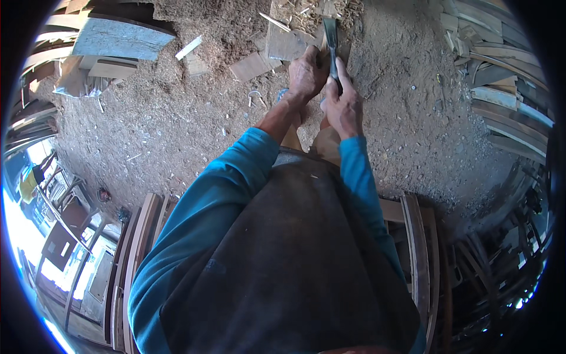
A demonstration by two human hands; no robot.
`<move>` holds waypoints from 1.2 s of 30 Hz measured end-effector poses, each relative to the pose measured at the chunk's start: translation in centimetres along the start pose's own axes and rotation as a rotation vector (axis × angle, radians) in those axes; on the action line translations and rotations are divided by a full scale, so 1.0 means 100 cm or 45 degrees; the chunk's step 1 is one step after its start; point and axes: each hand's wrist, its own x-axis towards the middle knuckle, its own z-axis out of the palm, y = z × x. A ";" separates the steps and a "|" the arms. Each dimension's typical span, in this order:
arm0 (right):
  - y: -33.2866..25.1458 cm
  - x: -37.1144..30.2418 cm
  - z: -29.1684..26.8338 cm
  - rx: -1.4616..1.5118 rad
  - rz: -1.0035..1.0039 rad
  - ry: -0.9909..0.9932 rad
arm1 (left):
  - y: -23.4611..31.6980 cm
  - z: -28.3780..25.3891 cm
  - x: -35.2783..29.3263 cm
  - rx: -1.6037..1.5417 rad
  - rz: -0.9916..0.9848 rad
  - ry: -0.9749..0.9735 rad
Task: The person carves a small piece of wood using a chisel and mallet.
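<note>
My right hand (pixel 344 107) is wrapped around the dark handle of a flat-bladed hand tool (pixel 331 41), with the index finger laid along it. Its grey metal blade widens toward the far end. Just left of it, my left hand (pixel 306 75) is closed on a thin piece of pale wood (pixel 323 46); most of this piece is hidden by the fingers and the blade. Beyond both hands lies a flat board (pixel 286 46) on the ground, with curled wood shavings (pixel 352 10) heaped at its far end.
Sawdust and wood chips cover the ground (pixel 407 112). Loose offcuts (pixel 250 66) lie left of the board. Stacked planks (pixel 124 38) stand at the far left, more boards (pixel 501 97) at the right. Wooden beams (pixel 415 248) flank me on both sides.
</note>
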 end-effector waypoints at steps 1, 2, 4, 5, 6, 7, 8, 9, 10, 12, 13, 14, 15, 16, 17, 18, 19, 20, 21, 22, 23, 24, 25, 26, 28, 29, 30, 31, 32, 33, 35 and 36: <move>0.003 -0.004 0.001 0.067 -0.018 -0.004 | -0.001 0.000 0.000 -0.045 0.023 0.013; 0.007 -0.017 0.003 0.047 -0.058 0.018 | -0.001 0.000 0.000 -0.094 0.034 0.022; 0.010 -0.045 0.006 0.001 -0.127 0.050 | -0.004 -0.003 0.001 -0.039 0.046 0.026; 0.009 -0.044 0.005 0.035 -0.099 0.023 | -0.004 -0.004 -0.001 -0.011 0.045 0.024; 0.008 -0.040 0.003 0.069 -0.071 -0.005 | -0.004 -0.005 -0.001 -0.022 0.040 0.021; 0.008 -0.038 0.004 0.100 -0.030 -0.026 | -0.003 -0.004 -0.001 -0.036 0.035 0.003; 0.013 -0.022 0.006 0.028 -0.259 0.115 | -0.001 -0.004 0.002 -0.045 0.044 -0.010; 0.015 -0.011 0.009 0.052 -0.177 0.088 | 0.001 -0.004 0.002 -0.037 0.024 -0.022; 0.010 0.000 0.008 0.076 -0.101 0.059 | 0.002 -0.005 0.003 -0.029 0.005 -0.029; 0.014 0.013 0.012 0.011 -0.135 0.122 | 0.005 -0.006 0.000 0.028 -0.018 -0.032; 0.008 0.013 0.008 0.026 -0.092 0.084 | 0.005 -0.007 0.001 0.027 -0.027 -0.028; 0.001 0.012 0.002 0.041 -0.048 0.046 | 0.004 -0.007 0.001 0.025 -0.035 -0.024; -0.004 0.011 -0.002 0.056 -0.004 0.007 | 0.003 -0.006 0.001 0.022 -0.044 -0.020; 0.001 0.009 -0.004 0.159 0.017 0.001 | -0.003 -0.004 0.002 0.043 -0.022 -0.012; 0.007 0.005 -0.005 0.265 0.042 -0.007 | -0.006 -0.004 0.006 -0.033 -0.002 -0.036; 0.023 -0.001 -0.001 0.305 -0.009 0.050 | -0.011 -0.006 0.010 -0.109 0.018 -0.059; 0.027 -0.007 0.000 0.404 -0.025 0.103 | -0.011 -0.007 0.008 -0.190 0.022 -0.098; 0.030 -0.014 0.001 0.503 -0.048 0.152 | -0.010 -0.008 0.006 -0.538 -0.076 -0.204; 0.033 -0.015 0.003 0.643 0.065 0.134 | -0.009 -0.010 0.002 -0.737 -0.178 -0.281; 0.036 -0.018 0.003 0.779 0.183 0.121 | -0.003 -0.014 -0.007 -0.938 -0.283 -0.363; 0.032 -0.019 0.002 0.923 0.297 0.106 | 0.008 -0.023 -0.015 -1.131 -0.386 -0.439; 0.028 -0.018 -0.001 1.035 0.377 0.152 | 0.021 -0.032 -0.022 -1.204 -0.493 -0.573; 0.021 -0.016 -0.003 1.017 0.348 0.173 | 0.016 -0.032 -0.031 -1.074 -0.219 -0.552; 0.017 -0.013 -0.006 0.996 0.320 0.203 | 0.016 -0.031 -0.039 -0.940 0.053 -0.536; 0.008 -0.010 -0.008 0.954 0.287 0.231 | 0.029 -0.029 -0.048 -1.432 -0.579 -0.709; 0.009 -0.010 -0.009 0.977 0.300 0.208 | 0.032 -0.027 -0.052 -1.456 -0.591 -0.727; 0.009 -0.009 -0.010 1.000 0.313 0.184 | 0.033 -0.024 -0.055 -1.480 -0.604 -0.745; 0.011 -0.010 -0.011 1.025 0.329 0.163 | 0.038 -0.026 -0.058 -1.501 -0.619 -0.764; 0.014 -0.010 -0.011 1.096 0.327 0.188 | 0.042 -0.029 -0.061 -1.360 -0.494 -0.785; 0.018 -0.009 -0.011 1.166 0.324 0.213 | 0.045 -0.035 -0.063 -1.218 -0.370 -0.804; 0.022 -0.008 -0.013 1.265 0.339 0.213 | 0.052 -0.047 -0.066 -0.936 -0.133 -0.822; 0.024 -0.008 -0.015 1.297 0.355 0.194 | 0.051 -0.045 -0.065 -1.061 -0.238 -0.807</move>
